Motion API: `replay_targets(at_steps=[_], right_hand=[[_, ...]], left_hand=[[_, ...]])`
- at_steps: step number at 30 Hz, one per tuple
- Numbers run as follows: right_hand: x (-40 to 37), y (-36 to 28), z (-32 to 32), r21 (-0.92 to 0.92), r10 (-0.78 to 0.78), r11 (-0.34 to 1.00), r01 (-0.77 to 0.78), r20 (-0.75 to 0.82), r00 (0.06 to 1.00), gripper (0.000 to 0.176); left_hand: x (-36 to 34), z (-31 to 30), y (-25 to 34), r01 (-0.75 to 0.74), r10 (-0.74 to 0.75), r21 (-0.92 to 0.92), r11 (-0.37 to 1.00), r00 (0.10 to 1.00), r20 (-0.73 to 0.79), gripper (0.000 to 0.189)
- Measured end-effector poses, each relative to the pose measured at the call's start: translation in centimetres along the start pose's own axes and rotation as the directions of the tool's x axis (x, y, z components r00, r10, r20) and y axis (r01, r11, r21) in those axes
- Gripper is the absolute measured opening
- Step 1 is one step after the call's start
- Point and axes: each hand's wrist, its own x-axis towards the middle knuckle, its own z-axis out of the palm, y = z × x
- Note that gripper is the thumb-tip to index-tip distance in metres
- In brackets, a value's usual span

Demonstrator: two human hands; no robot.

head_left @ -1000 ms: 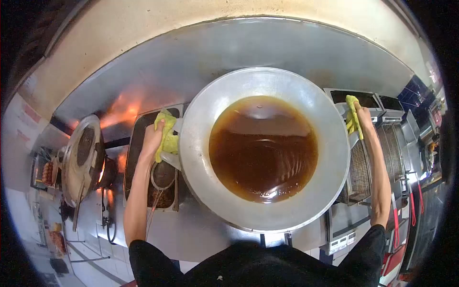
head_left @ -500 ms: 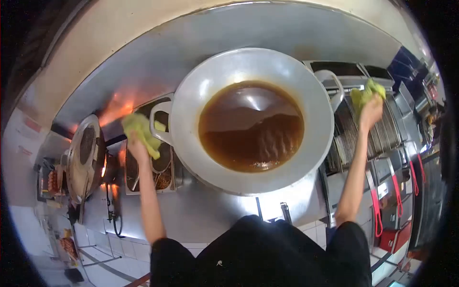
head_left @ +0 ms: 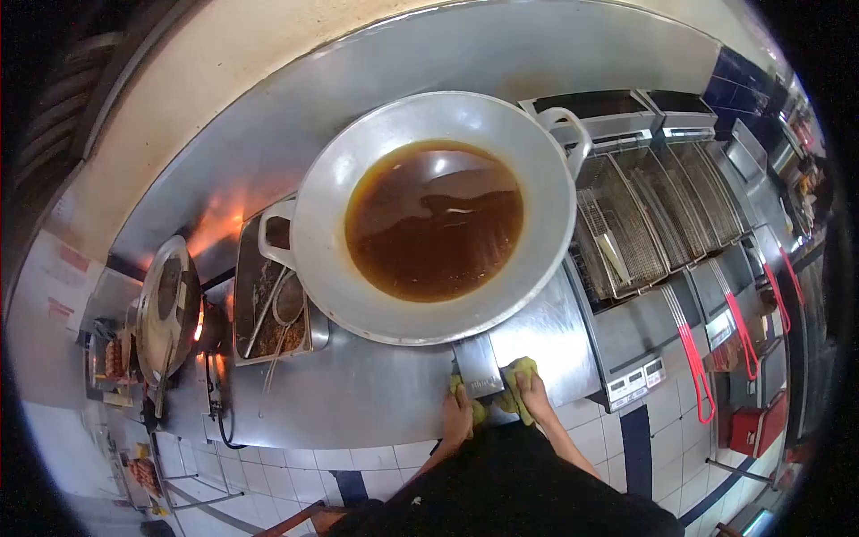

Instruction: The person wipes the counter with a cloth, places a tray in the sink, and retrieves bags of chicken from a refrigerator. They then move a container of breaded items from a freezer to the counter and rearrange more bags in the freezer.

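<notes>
A large metal wok (head_left: 322, 259) with two loop handles holds brown liquid (head_left: 434, 224) and stands on the steel counter (head_left: 376, 394). My left hand (head_left: 457, 413) is closed on a yellow-green cloth (head_left: 458, 388) at the counter's front edge, close to my body. Just right of it, my right hand (head_left: 535, 400) grips another yellow-green cloth (head_left: 519, 369). Between the hands, a flat metal piece (head_left: 480, 365) sticks out from below the wok's front rim. Neither hand touches the wok.
At the left, a smaller pan (head_left: 165, 295) sits tilted beside a burner flame (head_left: 199, 320). A metal tray (head_left: 319, 333) with strainers lies left of the wok. Fryer baskets (head_left: 626, 224) with red handles (head_left: 693, 376) stand at the right.
Both hands with their cloths have moved from beside the wok's handles down to the counter's front edge, close together. The wok and its surroundings have shifted in view.
</notes>
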Motion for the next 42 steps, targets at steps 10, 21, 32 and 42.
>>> replay_targets(at_steps=[10, 21, 32, 42], right_hand=[[2.4, 4.2, 1.6, 0.129, -0.008, 0.992, 0.012, -0.026, 1.000, 0.067], [-1.1, 0.2, 1.7, 0.016, -0.038, 0.999, 0.045, -0.302, 0.952, 0.052], [0.9, -15.2, -5.3, 0.173, -0.215, 0.892, 0.417, -0.649, 0.730, 0.045], [9.4, -23.3, -5.6, 0.296, -0.299, 0.888, 0.350, -0.207, 0.932, 0.036]], left_hand=[[-1.4, -1.6, 5.1, -0.198, 0.150, -0.213, 0.957, 0.963, -0.224, 0.042], [-2.6, -5.2, 2.2, -0.135, 0.119, -0.208, 0.969, 0.989, -0.086, 0.044], [0.9, -19.9, 4.4, -0.336, -0.020, -0.821, 0.461, 0.921, -0.388, 0.043], [4.2, -28.9, 14.3, -0.328, 0.313, -0.797, 0.506, 0.932, -0.185, 0.035]])
